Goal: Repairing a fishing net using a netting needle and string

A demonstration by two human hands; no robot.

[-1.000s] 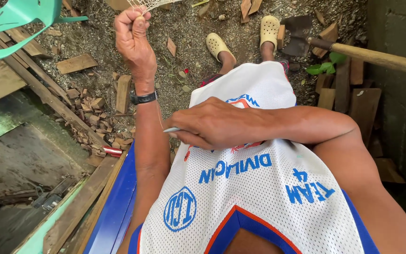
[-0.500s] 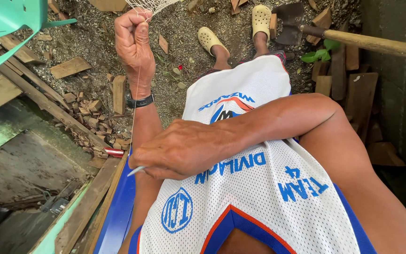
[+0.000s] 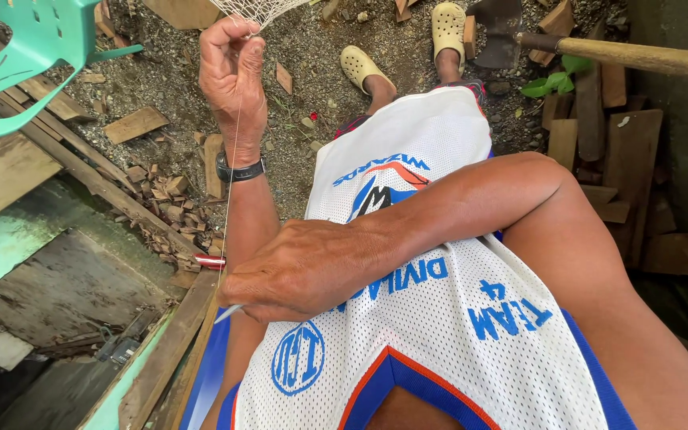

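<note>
A white mesh jersey (image 3: 439, 318) with blue and red trim fills the lower middle, its fabric dotted with fine holes. Rough gravel ground (image 3: 320, 95) lies beyond it, strewn with split wood chips (image 3: 165, 191) and flat offcuts. Weathered planks (image 3: 33, 159) run down the left, one painted pale green. A teal plastic chair (image 3: 25, 64), slotted and curved, juts in at the upper left. At the upper right lies an axe (image 3: 567, 44) with a round wooden handle and dark iron head. Two cream foam clogs (image 3: 364, 68) rest on the gravel.

The right hand (image 3: 304, 271) is curled shut across the belly, pinching a slim pale needle (image 3: 228, 313) whose tip pokes out at its lower left. The left hand (image 3: 232, 68), a black watch (image 3: 239, 170) at its wrist, is raised, fingers pressed together on the gathered edge of a fine white net (image 3: 260, 9). A thin thread (image 3: 230, 159) runs taut from net down to needle.
</note>
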